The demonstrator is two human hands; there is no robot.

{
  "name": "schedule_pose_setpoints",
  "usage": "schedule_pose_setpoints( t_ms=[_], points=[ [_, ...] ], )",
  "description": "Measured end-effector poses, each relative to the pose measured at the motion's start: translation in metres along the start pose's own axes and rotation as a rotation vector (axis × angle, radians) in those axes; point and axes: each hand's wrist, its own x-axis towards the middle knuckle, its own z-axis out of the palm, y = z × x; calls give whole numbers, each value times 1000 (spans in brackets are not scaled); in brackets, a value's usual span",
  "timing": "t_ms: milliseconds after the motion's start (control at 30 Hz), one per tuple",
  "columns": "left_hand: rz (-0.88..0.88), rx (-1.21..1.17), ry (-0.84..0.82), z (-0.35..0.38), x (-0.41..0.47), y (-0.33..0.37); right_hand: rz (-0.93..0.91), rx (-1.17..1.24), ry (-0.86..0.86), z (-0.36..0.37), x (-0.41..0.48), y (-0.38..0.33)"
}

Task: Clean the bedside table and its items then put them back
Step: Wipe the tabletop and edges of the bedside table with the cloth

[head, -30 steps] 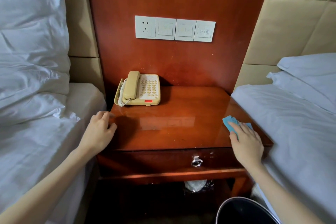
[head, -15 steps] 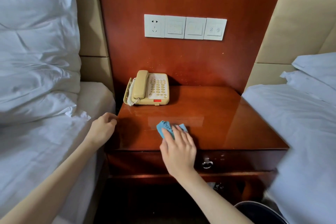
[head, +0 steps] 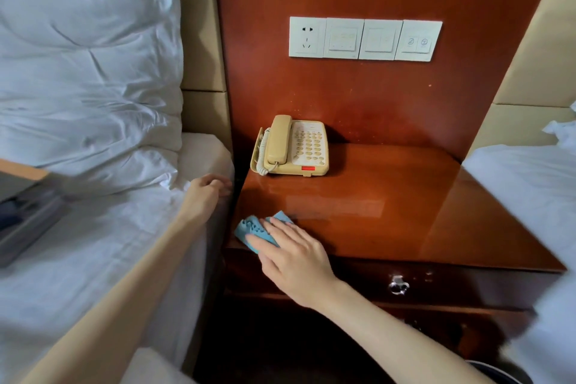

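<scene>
The right hand (head: 293, 256) lies flat with straight fingers, pressing a blue cloth (head: 252, 227) onto the front left corner of the worktop (head: 389, 212). It presses the cloth and does not grip it. The left hand (head: 205, 193) holds nothing. Its fingers are loosely curled at the edge of the bed (head: 93, 243), just beside the worktop's left side. The two hands are apart.

The telephone (head: 293, 146) sits at the back left of the worktop against the wooden wall panel, handset on its cradle, clear of the cloth.

Wiping the top looks to be under way and not finished. Glare on the glossy wood makes it hard to tell which parts have been covered. With the telephone in place, the patch beneath it and the telephone itself appear to be left, and probably the drawer front (head: 397, 285) too.

A flat grey thing (head: 21, 221) lies on the bed at the far left. It is too blurred to name, but it may be a tray taken off the worktop, which would then need cleaning and putting back.
</scene>
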Motion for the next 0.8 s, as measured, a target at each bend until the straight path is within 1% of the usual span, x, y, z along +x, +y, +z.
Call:
schedule_pose_setpoints(
  t_ms=[67,133,267,367,567,700,800],
  points=[
    [-1,-9,6,-2,2,1,-61,0,-25,-12,-9,18],
    [-13,-14,1,-5,1,-1,-30,-43,-16,-22,-21,35],
    [-23,26,-73,-10,-1,-3,84,-133,64,-41,-53,72],
    [-43,-14,-48,-5,-2,-1,191,-203,126,-57,-77,103],
    [-13,41,-106,1,-4,-9,421,-343,159,-92,-130,158],
    [17,140,-135,3,-6,-13,563,-388,190,-116,-169,194],
    [91,309,-137,3,-9,-15,681,-397,176,-132,-195,215]
  ],
)
